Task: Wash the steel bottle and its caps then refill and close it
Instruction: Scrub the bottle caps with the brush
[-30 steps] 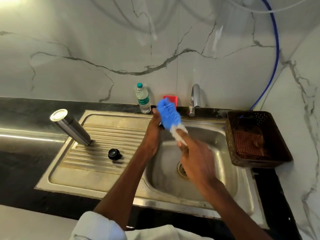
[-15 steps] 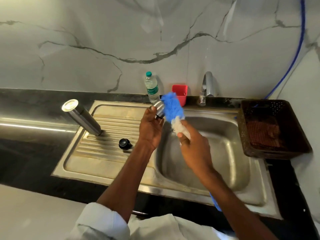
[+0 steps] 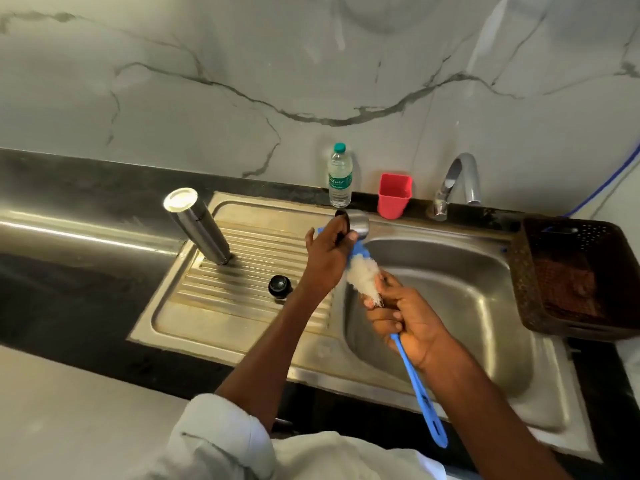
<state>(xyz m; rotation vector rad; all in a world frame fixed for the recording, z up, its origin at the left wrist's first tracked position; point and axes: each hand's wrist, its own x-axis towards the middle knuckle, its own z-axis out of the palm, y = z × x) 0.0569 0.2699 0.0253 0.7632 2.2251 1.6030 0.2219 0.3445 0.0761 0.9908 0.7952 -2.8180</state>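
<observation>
Above the near-left rim of the sink basin: left hand closed around a steel cap, fingers wrapped on its side, cap tilted with the dark opening turned to the left. Just below this hand, over the same rim: bottle brush, white bristles showing, blue bristles partly hidden behind the left hand and touching the cap. Right hand clamped on the blue handle of the brush, just under the bristles, over the near part of the basin; rest of the handle running down under the wrist, past the front edge of the sink.

To the left of the basin, on the ribbed drainboard: steel bottle, standing mouth down, its flat base up, leaning in the wide-angle view. Nearer to the basin on the same drainboard: small black cap, apart from the bottle and from both hands.

Behind the basin, at the marble wall: plastic water bottle with green top, then red cup, then tap, spout curved toward the basin. At the right side of the basin: dark plastic basket with a brown cloth inside.
</observation>
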